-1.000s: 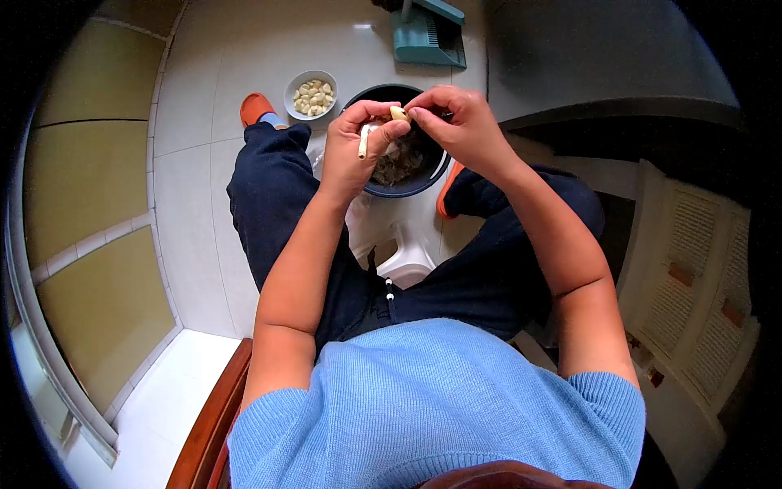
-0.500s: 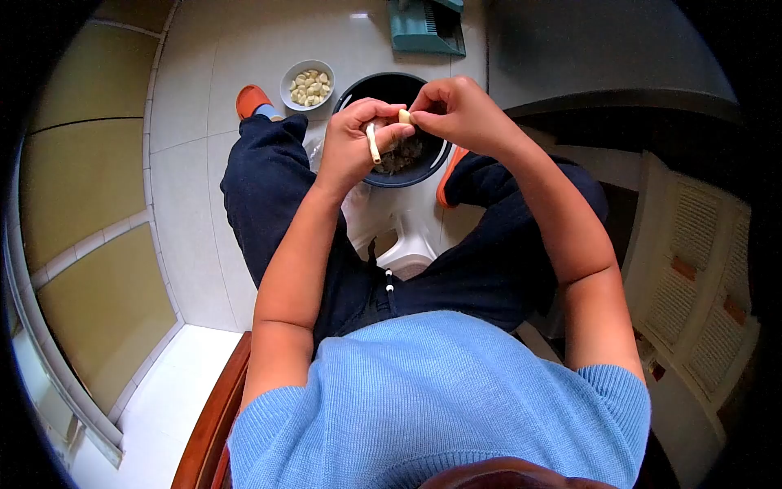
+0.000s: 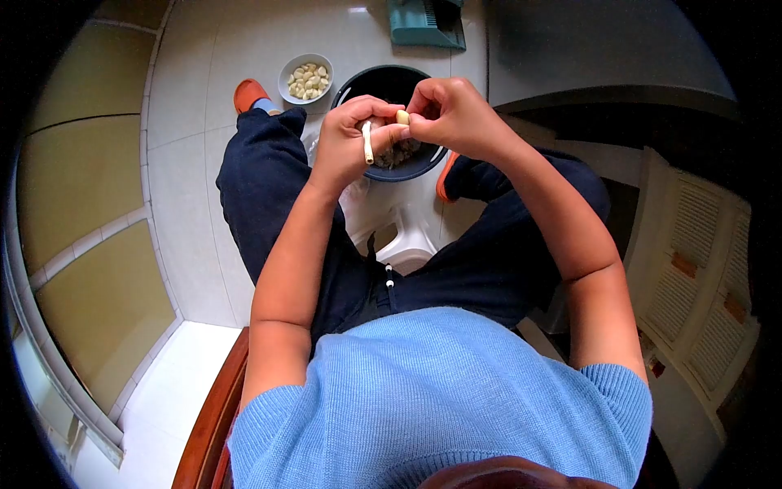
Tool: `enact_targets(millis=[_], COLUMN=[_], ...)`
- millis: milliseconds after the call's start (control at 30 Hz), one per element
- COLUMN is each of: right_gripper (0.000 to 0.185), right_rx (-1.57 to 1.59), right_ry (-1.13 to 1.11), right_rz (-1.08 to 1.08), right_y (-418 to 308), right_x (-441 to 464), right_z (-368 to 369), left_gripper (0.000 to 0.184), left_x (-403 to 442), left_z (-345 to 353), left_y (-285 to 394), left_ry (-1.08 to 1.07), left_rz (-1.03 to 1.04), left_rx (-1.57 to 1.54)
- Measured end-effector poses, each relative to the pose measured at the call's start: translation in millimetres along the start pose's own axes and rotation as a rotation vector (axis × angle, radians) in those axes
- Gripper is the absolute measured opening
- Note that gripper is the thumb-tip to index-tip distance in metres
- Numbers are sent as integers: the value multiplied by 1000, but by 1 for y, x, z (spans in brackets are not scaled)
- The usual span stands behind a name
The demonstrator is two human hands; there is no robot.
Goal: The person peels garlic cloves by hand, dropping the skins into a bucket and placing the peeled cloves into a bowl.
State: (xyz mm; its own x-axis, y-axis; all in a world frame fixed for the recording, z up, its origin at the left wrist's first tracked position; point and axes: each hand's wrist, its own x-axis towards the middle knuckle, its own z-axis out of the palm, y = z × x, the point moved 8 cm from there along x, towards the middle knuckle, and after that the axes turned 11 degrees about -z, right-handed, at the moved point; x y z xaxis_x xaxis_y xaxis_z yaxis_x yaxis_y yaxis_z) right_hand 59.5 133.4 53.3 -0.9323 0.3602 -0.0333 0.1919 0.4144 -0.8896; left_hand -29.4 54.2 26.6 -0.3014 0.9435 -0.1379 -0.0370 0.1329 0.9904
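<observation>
My left hand (image 3: 342, 140) is closed around a garlic bulb, mostly hidden in the palm, whose pale dry stem (image 3: 368, 145) sticks out below the thumb. A yellowish garlic clove (image 3: 403, 117) shows at the left fingertips. From the other side, the thumb and forefinger of my right hand (image 3: 458, 118) pinch that clove. Both hands are above a black bucket (image 3: 389, 77), where papery scraps (image 3: 399, 155) lie at the bottom. Up and to the left stands a white bowl (image 3: 282, 82) of peeled garlic cloves (image 3: 308, 80).
A teal dustpan (image 3: 415, 34) rests on the tiled floor (image 3: 183, 163) beyond the bucket. My feet in orange slippers (image 3: 248, 95) flank the bucket. Part of a white stool (image 3: 405, 240) shows between my legs. A dark panel (image 3: 603, 57) rises at the right.
Hands and clove stay nearly in place. My right thumb and forefinger have shifted slightly against the clove, and the whole view has tilted a little.
</observation>
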Motion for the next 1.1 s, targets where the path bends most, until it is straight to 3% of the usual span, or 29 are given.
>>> enact_targets(millis=[500, 567, 900, 1100], right_gripper=[12, 12, 14, 16], right_rx=[64, 453, 519, 273], right_ry=[68, 23, 19, 29], right_rz=[55, 184, 152, 135], right_y=[11, 13, 12, 13], right_x=[0, -4, -3, -2], right_z=[-7, -3, -3, -7], left_gripper=[23, 23, 23, 24], left_x=[0, 0, 2, 4], left_z=[0, 0, 0, 3], left_y=[-1, -1, -3, -5], left_ry=[-9, -5, -18, -24], left_rz=[-46, -68, -132, -117], left_rx=[-56, -106, -222, -134])
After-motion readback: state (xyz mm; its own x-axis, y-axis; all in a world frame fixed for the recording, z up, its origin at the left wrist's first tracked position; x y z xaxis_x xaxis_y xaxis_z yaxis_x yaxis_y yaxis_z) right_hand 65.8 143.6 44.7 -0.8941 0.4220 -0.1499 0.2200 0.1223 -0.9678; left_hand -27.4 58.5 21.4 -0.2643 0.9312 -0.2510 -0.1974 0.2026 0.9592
